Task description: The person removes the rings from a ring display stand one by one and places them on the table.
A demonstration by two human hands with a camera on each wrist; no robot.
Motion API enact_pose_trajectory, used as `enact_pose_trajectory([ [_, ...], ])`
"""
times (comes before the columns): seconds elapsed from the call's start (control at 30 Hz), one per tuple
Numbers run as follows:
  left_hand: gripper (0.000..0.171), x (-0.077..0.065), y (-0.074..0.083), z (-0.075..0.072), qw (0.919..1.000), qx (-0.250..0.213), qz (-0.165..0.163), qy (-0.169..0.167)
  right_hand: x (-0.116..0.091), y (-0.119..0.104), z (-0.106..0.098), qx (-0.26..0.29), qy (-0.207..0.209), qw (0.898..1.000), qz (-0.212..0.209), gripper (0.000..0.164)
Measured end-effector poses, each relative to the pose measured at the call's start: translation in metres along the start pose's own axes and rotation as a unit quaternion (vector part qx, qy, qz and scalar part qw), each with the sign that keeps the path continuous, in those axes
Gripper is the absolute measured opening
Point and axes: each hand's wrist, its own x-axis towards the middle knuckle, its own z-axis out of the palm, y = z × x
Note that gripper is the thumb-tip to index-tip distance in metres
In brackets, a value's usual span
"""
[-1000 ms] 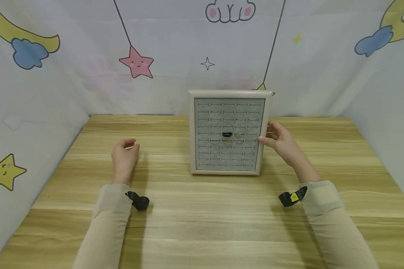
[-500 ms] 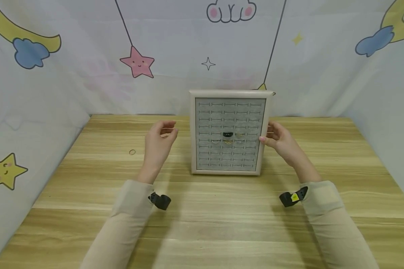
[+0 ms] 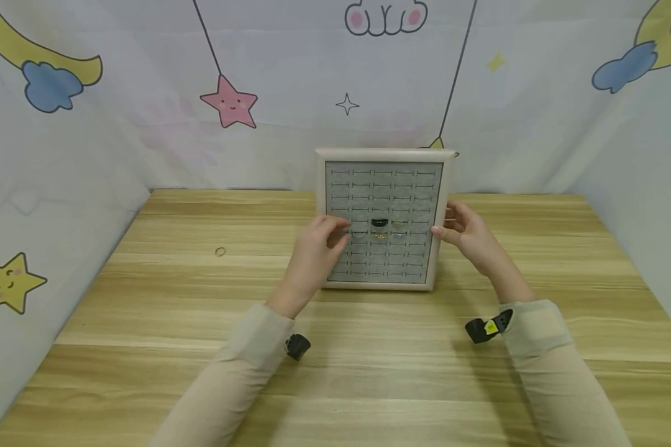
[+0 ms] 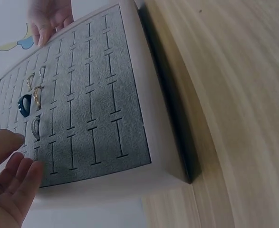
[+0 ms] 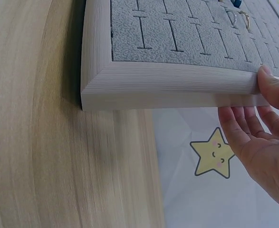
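Observation:
A ring display board (image 3: pixel 386 267), grey felt with rows of slots in a pale frame, stands upright on the table. My right hand (image 3: pixel 472 239) holds its right edge, thumb (image 5: pixel 272 88) on the front and fingers behind. Several rings sit in the slots, among them a black ring (image 3: pixel 379 222), a gold ring (image 4: pixel 37 97) and a silver ring (image 4: pixel 35 128). My left hand (image 3: pixel 315 248) is in front of the board's left side. Its thumb and fingers are apart near the silver ring, with nothing seen between them. A thin ring (image 3: pixel 220 251) lies on the table to the left.
The wood-grain table (image 3: pixel 145 323) runs back to a white curtain (image 3: pixel 291 56) printed with stars, moons and clouds. The curtain also hangs along both sides. A black wrist camera (image 3: pixel 297 346) is on the left sleeve, another camera (image 3: pixel 481 330) on the right.
My left hand has moved right from the left part of the table to the front of the board, uncovering the thin ring on the table. The right hand and board have stayed put.

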Motion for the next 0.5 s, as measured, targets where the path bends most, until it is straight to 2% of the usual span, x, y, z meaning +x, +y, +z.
enact_pose_trajectory([
  [0.3,0.019,0.000,0.002,0.010,0.9999,0.012,-0.008,-0.007,0.000,0.001,0.000,0.003,-0.005,1.000,0.000,0.061],
  [0.5,0.016,0.001,0.002,0.013,0.9993,0.037,-0.004,-0.009,0.000,0.001,0.000,0.003,-0.005,1.000,-0.001,0.061],
])
